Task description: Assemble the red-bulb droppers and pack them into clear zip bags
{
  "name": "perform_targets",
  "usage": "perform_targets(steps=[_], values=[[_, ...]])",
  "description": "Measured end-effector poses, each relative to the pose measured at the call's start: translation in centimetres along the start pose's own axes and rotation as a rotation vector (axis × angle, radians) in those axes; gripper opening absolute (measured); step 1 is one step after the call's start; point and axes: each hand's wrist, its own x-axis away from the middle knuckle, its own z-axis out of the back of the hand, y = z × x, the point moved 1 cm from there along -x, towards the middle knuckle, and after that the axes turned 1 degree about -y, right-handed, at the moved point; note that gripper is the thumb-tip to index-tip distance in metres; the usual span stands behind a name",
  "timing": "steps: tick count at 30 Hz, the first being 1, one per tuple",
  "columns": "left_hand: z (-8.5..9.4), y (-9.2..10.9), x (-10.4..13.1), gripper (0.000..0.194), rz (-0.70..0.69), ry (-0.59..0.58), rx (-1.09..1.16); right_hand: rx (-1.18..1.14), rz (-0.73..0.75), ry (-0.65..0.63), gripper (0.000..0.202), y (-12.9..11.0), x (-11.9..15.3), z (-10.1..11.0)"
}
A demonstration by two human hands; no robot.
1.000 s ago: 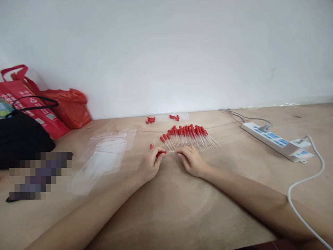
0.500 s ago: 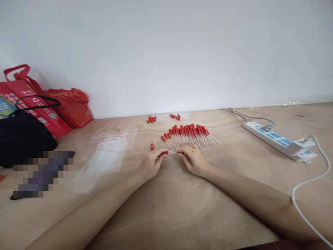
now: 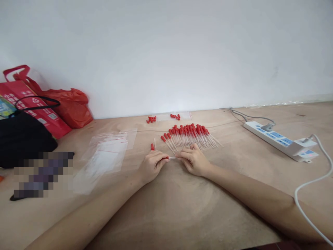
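Between my two hands a clear thin tube (image 3: 172,158) lies level, with a red rubber bulb (image 3: 167,157) at its left end. The fingertips of my left hand (image 3: 154,166) pinch the bulb and cover most of it. My right hand (image 3: 194,161) grips the tube farther right, its tip hidden by the fingers. Just behind the hands, a fanned row of red-bulbed droppers (image 3: 187,133) rests on the table. One loose red bulb (image 3: 152,147) and a short clear tube (image 3: 155,143) are beyond my left hand.
Clear zip bags (image 3: 109,149) lie on the left. Small red bulbs (image 3: 151,119) sit near the wall by a clear bag (image 3: 163,117). A power strip (image 3: 273,137) with a white cable (image 3: 299,189) is at right. Red bags (image 3: 75,107) and a black bag (image 3: 26,139) stand left.
Both hands are still on the dropper. The left hand and the bulb have shifted slightly toward me and to the right, and less of the bulb shows.
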Motion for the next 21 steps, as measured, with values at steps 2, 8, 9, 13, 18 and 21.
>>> perform_targets(steps=[2,8,9,13,18,21], values=[[-0.1,0.0,0.1,0.018,-0.055,0.005,-0.041,0.033,0.022,-0.02,0.025,0.0,0.0,0.1],[-0.1,0.4,0.1,0.021,-0.082,-0.044,-0.089,0.128,0.047,-0.057,0.025,-0.3,0.1,0.1],[0.0,0.5,0.1,0.021,-0.081,-0.048,-0.087,0.123,0.05,-0.053,0.024,-0.4,0.1,0.1],[0.0,0.7,0.1,0.022,-0.127,-0.047,-0.079,0.084,0.071,-0.043,0.022,-0.8,0.1,-0.2],[-0.1,0.8,0.0,0.021,-0.199,-0.039,-0.082,0.071,0.107,-0.03,0.02,-1.0,0.0,-0.3],[-0.2,0.9,0.1,0.02,-0.24,-0.029,-0.067,0.051,0.121,-0.026,0.019,-1.1,-0.1,-0.5]])
